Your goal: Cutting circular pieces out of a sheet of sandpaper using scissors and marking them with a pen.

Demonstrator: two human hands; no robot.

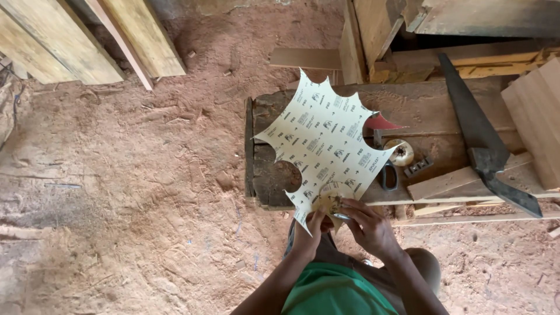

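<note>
Nearby, handsaw (pixel 484 143), scissors (pixel 388 172) beside sandpaper sheet (pixel 324 143)

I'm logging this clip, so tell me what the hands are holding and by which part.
Both hands, left hand and right hand, grip the sandpaper sheet at its near bottom edge, around a small disc there.
</note>
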